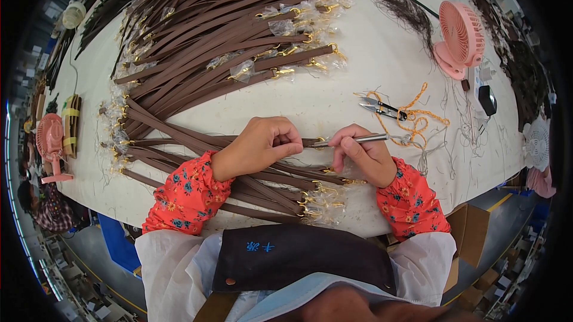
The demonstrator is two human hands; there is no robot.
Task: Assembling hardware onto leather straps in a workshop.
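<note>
My left hand [262, 145] is above the near straps, thumb and fingers pressed together in a pinch; what they hold, if anything, is too small to make out. Just to its right, my right hand [362, 152] grips a slim silver metal tool [371, 137], held nearly level. The tool's narrow end points toward my left fingertips. Beneath both hands run brown flat straps [271, 190], with gold-coloured hooks and clear plastic wrap at their ends. A gold hook [316, 142] shows in the gap between my hands.
A large pile of brown straps [209, 53] covers the far left of the white table [286, 104]. Pointed snips [385, 109] lie beside an orange cord [421, 116] on the right. Pink fans stand at the far right [461, 35] and left [50, 143].
</note>
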